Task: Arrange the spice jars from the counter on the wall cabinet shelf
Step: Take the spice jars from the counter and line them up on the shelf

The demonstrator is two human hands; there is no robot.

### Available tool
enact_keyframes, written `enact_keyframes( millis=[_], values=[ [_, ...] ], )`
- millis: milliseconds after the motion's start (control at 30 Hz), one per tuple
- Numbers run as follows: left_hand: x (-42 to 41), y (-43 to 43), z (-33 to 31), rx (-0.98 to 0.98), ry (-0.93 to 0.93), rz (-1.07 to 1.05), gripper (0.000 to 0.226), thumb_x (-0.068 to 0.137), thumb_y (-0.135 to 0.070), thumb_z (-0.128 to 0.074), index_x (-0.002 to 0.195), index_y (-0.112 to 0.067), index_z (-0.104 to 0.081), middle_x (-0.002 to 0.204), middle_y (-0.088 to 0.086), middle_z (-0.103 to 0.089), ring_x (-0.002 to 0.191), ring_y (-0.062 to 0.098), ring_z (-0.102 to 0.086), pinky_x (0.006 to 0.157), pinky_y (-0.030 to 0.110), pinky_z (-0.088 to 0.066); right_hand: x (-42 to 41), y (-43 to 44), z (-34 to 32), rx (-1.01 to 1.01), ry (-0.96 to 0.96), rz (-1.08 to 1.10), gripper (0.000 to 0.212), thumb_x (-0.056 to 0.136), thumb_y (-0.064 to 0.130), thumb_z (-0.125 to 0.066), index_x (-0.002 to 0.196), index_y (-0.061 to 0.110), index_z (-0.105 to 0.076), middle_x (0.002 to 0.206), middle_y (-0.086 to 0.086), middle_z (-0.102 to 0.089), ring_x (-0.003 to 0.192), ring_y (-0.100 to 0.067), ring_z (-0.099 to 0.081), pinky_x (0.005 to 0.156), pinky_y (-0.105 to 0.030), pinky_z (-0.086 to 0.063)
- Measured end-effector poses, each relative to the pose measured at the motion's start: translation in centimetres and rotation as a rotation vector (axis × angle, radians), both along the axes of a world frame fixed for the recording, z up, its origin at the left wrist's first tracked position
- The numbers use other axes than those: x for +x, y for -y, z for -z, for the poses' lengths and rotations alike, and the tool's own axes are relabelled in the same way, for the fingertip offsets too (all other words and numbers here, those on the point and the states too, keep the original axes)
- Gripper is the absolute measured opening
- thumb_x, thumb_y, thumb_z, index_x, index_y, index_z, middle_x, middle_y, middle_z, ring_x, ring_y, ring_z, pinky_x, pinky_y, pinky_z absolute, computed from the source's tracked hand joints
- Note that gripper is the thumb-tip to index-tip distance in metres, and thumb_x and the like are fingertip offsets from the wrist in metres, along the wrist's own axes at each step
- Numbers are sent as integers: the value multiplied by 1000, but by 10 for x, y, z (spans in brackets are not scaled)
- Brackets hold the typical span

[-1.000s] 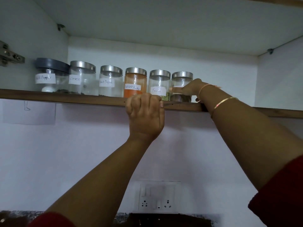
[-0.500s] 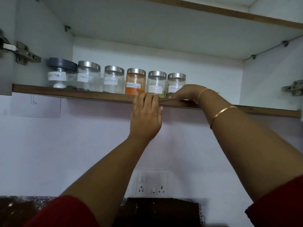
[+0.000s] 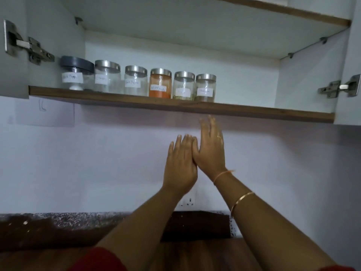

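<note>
While the bare left hand [image 3: 180, 163] and the blurred, ringed right hand [image 3: 211, 147] hang flat, fingers spread and empty, touching below the brown wooden cabinet shelf [image 3: 273, 112], six clear glass spice jars [image 3: 183, 86] line its left half – five steel-lidded, one grey-lidded at the left corner – leaving the right half bare.

Six jars [image 3: 136, 81] crowd the left half of my shelf [image 3: 175, 106], lined along its front edge, touching or nearly so. Right of the last jar [image 3: 205, 88] the board lies bare to the cabinet wall [image 3: 304, 83]. Hinges [image 3: 340, 88] jut at both sides.
</note>
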State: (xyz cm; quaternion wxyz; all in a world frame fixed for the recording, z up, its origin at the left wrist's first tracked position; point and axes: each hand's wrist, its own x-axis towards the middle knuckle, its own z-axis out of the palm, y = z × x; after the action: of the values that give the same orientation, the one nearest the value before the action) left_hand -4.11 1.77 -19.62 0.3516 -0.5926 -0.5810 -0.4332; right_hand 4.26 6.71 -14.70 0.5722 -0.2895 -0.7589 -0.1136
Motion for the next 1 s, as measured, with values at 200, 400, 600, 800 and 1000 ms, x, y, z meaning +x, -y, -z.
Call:
enact_keyframes(
  millis=[200, 400, 600, 800, 1000],
  values=[
    [-16, 29, 145, -326, 52, -161, 53, 92, -25, -32, 136, 2, -45, 144, 17, -43, 134, 34, -39, 117, 40, -14, 10, 13, 150, -259, 190, -17, 48, 87, 21, -50, 133, 9, -52, 144, -18, -43, 132, -33, -44, 107, -43, -40],
    [-22, 78, 242, -729, 76, -154, 53, 87, -31, -34, 122, -2, -62, 128, 14, -61, 124, 30, -53, 114, 33, -6, 27, 43, 259, -582, 444, -2, 48, 85, 25, -47, 131, 11, -55, 147, -19, -40, 130, -35, -46, 103, -41, -43],
    [-16, 103, 286, -941, 69, -74, 80, 83, -44, 3, 149, -5, -19, 158, 12, -15, 147, 24, -3, 117, 33, 5, 35, 75, 317, -825, 716, -33, 56, 94, 39, -43, 144, 13, -37, 156, -18, -20, 144, -29, -23, 116, -36, -21],
    [-20, 119, 305, -1273, 169, -120, 58, 103, -33, -21, 151, -5, -4, 159, 12, -3, 147, 26, 7, 119, 38, 1, 41, 81, 346, -1140, 909, 63, 81, 89, 63, -44, 152, 23, -13, 159, -17, -2, 145, -39, -11, 116, -46, -20],
    [-23, 123, 308, -1266, 234, -95, 56, 103, -32, -23, 150, -6, -9, 158, 11, -11, 147, 25, 1, 119, 37, -2, 43, 85, 352, -1156, 939, 117, 80, 87, 53, -52, 151, 24, -14, 153, -20, -14, 138, -41, -23, 113, -45, -28]
  ],
)
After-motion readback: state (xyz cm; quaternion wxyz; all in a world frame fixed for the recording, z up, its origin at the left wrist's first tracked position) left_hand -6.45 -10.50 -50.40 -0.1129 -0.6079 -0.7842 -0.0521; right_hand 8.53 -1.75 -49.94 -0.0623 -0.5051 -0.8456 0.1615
